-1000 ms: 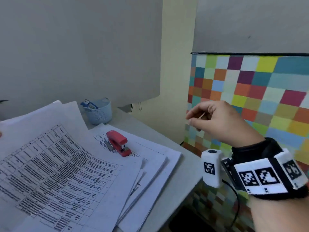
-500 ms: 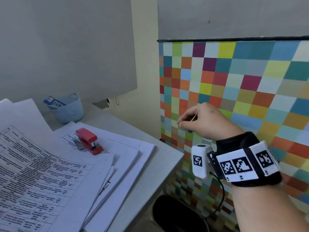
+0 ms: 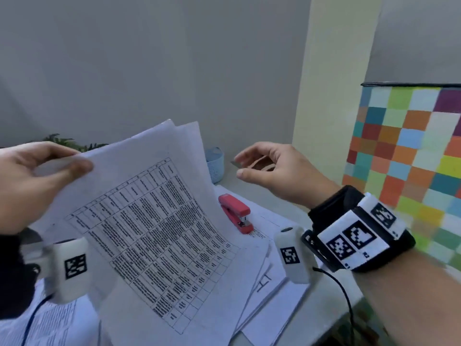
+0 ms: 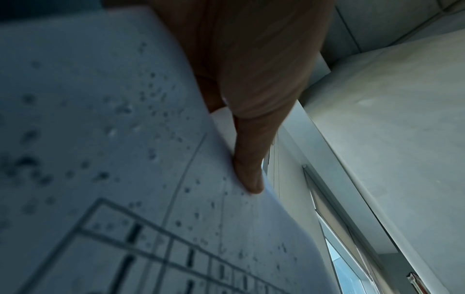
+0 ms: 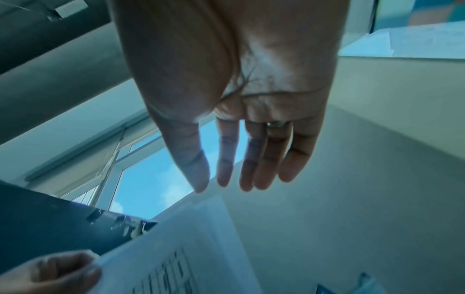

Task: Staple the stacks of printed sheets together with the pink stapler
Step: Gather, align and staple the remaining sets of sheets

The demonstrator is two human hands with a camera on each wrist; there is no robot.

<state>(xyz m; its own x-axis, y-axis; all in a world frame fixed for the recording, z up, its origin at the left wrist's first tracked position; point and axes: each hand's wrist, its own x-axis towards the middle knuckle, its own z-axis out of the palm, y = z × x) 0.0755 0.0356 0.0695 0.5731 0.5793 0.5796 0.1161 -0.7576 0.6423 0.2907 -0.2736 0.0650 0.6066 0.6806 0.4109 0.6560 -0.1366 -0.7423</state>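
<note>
While L hand (image 3: 27,186) pinches the upper corner of a printed stack (image 3: 154,221), thumb on the printed face & fingers (image 4: 247,175) curled behind, the sheets stand tilted up off the bench (image 3: 252,186) w/ their lower edge resting on the other papers. Prob. reason for this hold: lifting by one corner lets the pages hang and square up, and keeps that corner presented for a staple. At least two sheets are fanned apart at the far top edge, so stack is not yet flush.

R hand (image 3: 269,168) hovers above the bench, empty; fingers (image 5: 246,159) straight & slightly spread, thumb apart from them, palm toward the stack. Judged: reaching in to help align the loose edges, or heading for the stapler; can't tell which.

Pink stapler (image 3: 235,213) lies untouched on a second pile of printed sheets (image 3: 272,293), just right of the held stack and below the R hand, metal mouth end nearest the camera. Sitting on that pile it also weighs those pages down, tho that may be incidental.

Blue basket (image 3: 215,163) stands at the back by the wall, partly hidden behind the raised paper. Green plant (image 3: 64,142) peeks out behind L hand.

Step in hand, by judgement: gather & square stack, no staple seen in it yet.
</note>
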